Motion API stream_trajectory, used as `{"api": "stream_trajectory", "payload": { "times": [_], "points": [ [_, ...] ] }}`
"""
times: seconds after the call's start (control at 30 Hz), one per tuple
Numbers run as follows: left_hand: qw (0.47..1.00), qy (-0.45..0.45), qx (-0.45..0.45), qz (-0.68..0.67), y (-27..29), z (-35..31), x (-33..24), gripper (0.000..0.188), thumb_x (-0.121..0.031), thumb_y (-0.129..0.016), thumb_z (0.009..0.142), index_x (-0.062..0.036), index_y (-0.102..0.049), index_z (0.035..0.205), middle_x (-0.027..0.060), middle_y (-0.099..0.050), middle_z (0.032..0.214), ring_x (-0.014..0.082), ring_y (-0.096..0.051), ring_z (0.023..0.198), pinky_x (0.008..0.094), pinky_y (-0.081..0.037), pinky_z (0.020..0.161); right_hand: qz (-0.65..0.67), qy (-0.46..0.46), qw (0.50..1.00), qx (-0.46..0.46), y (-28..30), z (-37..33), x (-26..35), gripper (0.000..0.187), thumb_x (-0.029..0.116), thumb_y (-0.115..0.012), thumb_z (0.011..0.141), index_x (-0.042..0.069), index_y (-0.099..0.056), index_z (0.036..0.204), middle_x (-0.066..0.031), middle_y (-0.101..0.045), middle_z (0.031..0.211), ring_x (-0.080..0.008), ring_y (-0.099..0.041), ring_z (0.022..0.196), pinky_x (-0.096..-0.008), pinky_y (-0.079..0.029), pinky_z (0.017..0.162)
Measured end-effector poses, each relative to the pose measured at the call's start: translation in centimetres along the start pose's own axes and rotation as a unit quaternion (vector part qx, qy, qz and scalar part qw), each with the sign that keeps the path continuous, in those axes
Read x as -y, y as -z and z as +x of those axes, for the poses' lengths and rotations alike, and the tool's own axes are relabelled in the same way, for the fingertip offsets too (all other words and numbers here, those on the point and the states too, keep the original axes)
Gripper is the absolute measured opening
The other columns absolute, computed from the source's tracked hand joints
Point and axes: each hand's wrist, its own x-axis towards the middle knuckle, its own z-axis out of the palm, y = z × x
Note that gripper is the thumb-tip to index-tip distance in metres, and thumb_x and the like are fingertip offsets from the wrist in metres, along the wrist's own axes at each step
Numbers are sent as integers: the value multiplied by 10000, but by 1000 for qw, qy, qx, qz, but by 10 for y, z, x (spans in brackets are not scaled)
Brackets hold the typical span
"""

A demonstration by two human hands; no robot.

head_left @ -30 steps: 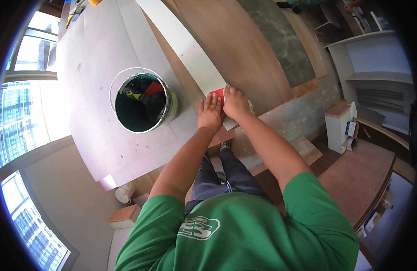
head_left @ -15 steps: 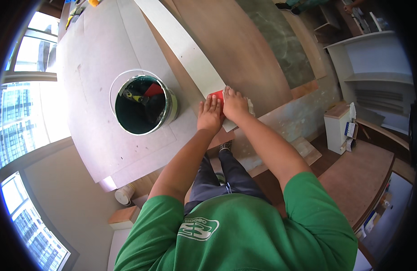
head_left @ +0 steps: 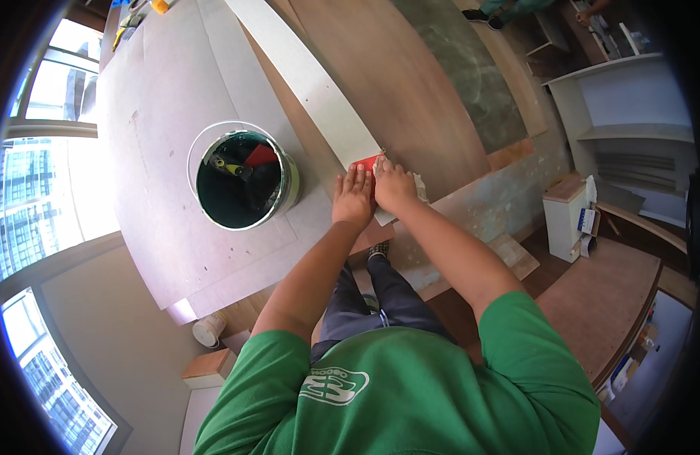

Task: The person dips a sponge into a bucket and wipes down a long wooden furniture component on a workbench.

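A long white board (head_left: 319, 95) runs from the far edge of the worktable toward me. On its near end lies a red flat piece (head_left: 366, 161), mostly covered by my hands, so its kind is unclear. My left hand (head_left: 353, 197) rests on it, fingers stretched forward. Beside it, almost touching, my right hand (head_left: 394, 186) is curled over a whitish crumpled cloth (head_left: 420, 187) that sticks out at its right side. To the left stands a bucket (head_left: 293, 186), dark green inside, with its wire handle folded back. A yellow-handled tool (head_left: 230, 165) and a red piece (head_left: 260, 155) are in it.
Pale sheets cover the worktable (head_left: 164, 98), with tools (head_left: 126, 30) at its far left corner. Brown plywood (head_left: 388, 68) lies right of the white board. White shelving (head_left: 630, 98) stands farther right. Another person's shoes (head_left: 482, 17) and hand (head_left: 586, 15) show at the top right.
Both hands have slid very slightly toward me along the white board, and a bit more of the red piece's far edge shows. The bucket appears shifted slightly as the view moves.
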Motion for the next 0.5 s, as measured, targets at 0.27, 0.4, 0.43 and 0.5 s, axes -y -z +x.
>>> {"api": "stream_trajectory", "payload": {
  "times": [0.27, 0.4, 0.43, 0.5],
  "points": [
    [1000, 2, 9, -25, -2, 2, 0, 616, -298, -579, 936, -63, -458, 1492, 134, -387, 1590, 296, -282, 1511, 510, -210, 1227, 8, -2, 1000, -14, -4, 2, 1, 549, 264, -459, 997, -21, -418, 1464, -130, -557, 1375, -301, -553, 1233, -490, -443, 1002],
    [1000, -4, 7, 27, -5, 0, 3, 657, -348, -597, 937, -70, -434, 1509, 128, -382, 1594, 289, -275, 1514, 502, -197, 1233, 31, 1, 998, -57, -12, 4, 3, 520, 270, -473, 987, -19, -464, 1419, -139, -548, 1393, -312, -564, 1234, -480, -456, 1004],
    [1000, -1, 13, 20, -2, 2, 0, 674, -373, -605, 937, -73, -429, 1513, 123, -374, 1599, 286, -270, 1516, 499, -190, 1235, 32, -1, 998, -58, -5, 10, 0, 520, 270, -473, 987, -19, -464, 1419, -139, -548, 1393, -312, -564, 1234, -480, -456, 1004],
    [999, 1, 30, 13, 5, 3, -4, 694, -402, -614, 932, -74, -427, 1514, 117, -363, 1606, 282, -263, 1519, 498, -184, 1238, 48, -33, 998, -6, 10, 23, -7, 496, 237, -489, 967, -2, -495, 1400, -146, -541, 1407, -325, -591, 1200, -470, -475, 997]
  ]
}}
